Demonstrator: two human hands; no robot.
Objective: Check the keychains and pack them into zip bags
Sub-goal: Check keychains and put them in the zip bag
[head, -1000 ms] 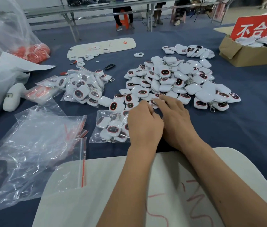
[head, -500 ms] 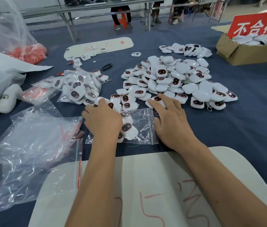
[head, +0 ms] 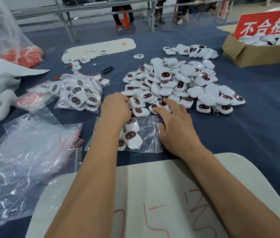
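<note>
A white board (head: 153,194) with red scribbles lies nearest, both forearms crossing it. Just beyond the board, a clear zip bag (head: 146,134) holding several keychains rests on the blue counter (head: 256,134). The left hand (head: 115,109) lies over the bag's far left edge, fingers curled among keychains; what it grips I cannot tell. The right hand (head: 173,124) presses relaxed fingers on the bag's right edge, fingertips touching loose keychains. Beyond the bag sits the keychain pile (head: 178,83); left of it, filled bags (head: 81,93).
</note>
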